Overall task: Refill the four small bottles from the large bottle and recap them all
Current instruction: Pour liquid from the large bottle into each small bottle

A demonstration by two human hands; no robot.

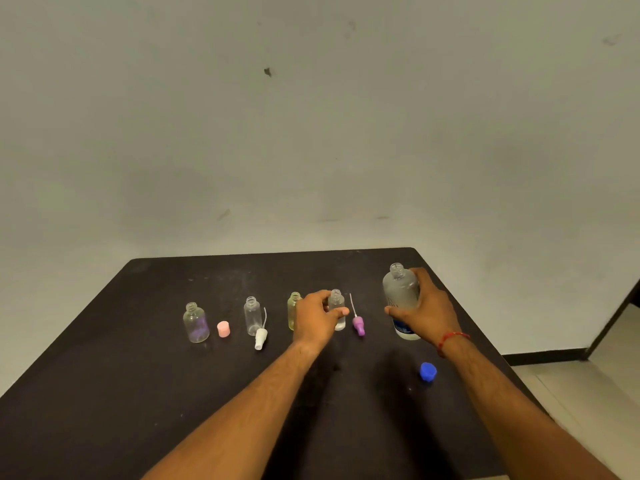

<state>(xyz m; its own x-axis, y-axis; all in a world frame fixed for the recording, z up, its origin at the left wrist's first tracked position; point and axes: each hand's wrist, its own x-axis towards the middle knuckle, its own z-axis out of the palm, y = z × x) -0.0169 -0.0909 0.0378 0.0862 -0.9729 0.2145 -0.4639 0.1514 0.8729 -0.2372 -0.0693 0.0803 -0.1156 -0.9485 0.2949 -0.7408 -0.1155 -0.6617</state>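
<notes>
Several small uncapped bottles stand in a row on the black table [138, 393]. My left hand [317, 318] grips the rightmost small clear bottle [337, 306], which stands upright. Partly hidden behind that hand is a yellowish bottle [292, 308]. Further left stand a clear bottle [252, 315] and a bottle with a purple label [196, 322]. My right hand [427, 308] holds the large open bottle [400, 294] upright on the table. Its blue cap [428, 371] lies near my right forearm.
Loose caps lie between the bottles: a pink cap [223, 329], a white spray top [260, 337] and a purple spray top [358, 323]. The table's right edge [485, 327] runs close to the large bottle, with floor beyond. A pale wall stands behind.
</notes>
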